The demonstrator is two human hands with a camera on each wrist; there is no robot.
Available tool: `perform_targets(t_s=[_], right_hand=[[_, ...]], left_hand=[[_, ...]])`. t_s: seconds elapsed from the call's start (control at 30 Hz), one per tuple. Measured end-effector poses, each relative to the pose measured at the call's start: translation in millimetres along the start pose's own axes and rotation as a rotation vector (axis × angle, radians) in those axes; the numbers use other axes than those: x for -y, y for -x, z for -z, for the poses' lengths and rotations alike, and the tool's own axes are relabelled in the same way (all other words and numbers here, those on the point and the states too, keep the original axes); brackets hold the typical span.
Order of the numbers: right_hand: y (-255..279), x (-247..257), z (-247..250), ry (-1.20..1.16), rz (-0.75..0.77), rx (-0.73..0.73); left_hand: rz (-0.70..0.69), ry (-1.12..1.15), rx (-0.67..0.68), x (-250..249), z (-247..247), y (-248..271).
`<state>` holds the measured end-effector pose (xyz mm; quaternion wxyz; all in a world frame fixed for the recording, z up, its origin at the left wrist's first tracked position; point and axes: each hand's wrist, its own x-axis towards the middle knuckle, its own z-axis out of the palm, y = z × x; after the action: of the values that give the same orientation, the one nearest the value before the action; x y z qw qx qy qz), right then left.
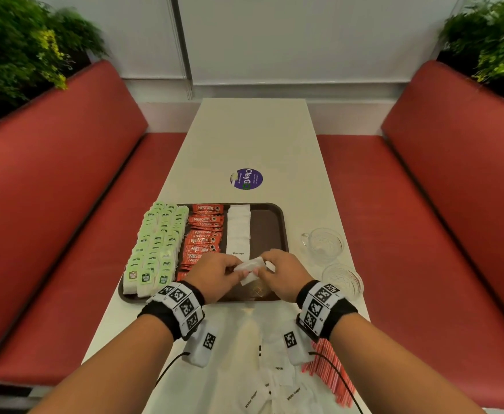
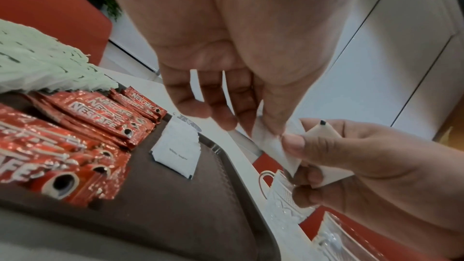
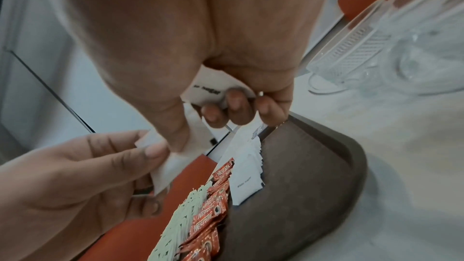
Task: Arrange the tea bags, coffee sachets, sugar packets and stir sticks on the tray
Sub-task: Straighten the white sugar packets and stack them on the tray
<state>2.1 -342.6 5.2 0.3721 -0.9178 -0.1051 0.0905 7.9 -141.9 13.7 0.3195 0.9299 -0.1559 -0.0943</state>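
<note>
A brown tray (image 1: 270, 228) holds rows of green tea bags (image 1: 155, 246), red coffee sachets (image 1: 204, 234) and a column of white sugar packets (image 1: 238, 228). Both hands hover over the tray's near edge and share white sugar packets (image 1: 249, 268). My left hand (image 1: 215, 274) pinches a packet (image 2: 268, 142) between thumb and fingers. My right hand (image 1: 283, 271) pinches the same packet and curls round more packets (image 3: 213, 86) in its palm. Loose sugar packets (image 1: 262, 395) and red stir sticks (image 1: 331, 372) lie on the table near me.
A glass cup (image 1: 324, 245) and a glass saucer (image 1: 343, 279) stand right of the tray. The tray's right strip (image 1: 267, 234) is bare. A purple sticker (image 1: 246, 179) lies farther up the white table (image 1: 253, 135). Red benches (image 1: 50, 204) flank both sides.
</note>
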Motion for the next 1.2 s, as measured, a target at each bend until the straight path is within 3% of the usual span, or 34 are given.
perform_targets(t_s=[0.3,0.53,0.87,1.0,1.1,1.2], right_hand=[[-26,-4,4,-0.098,-0.094,-0.031],[-35,-5,6,-0.166,-0.171,0.022],[-49,-17,-1,-0.076,-0.117,0.030],[-55,-24,-7,-0.090,-0.113,0.009],[-60,-23,-10,-0.157,-0.124,0.013],[-65,-18,-12,-0.185,-0.116,0.018]], left_hand=[[0.198,-0.134,0.042,26,8,-44],[0.259,-0.383,0.178,44,0,-76],[0.369,-0.429,0.069,47,-7,-92],[0.245,-0.114,-0.093,42,2,-86],[0.075,0.077,0.007,33,10,-78],[-0.014,-0.008,0.095,32,11,-75]])
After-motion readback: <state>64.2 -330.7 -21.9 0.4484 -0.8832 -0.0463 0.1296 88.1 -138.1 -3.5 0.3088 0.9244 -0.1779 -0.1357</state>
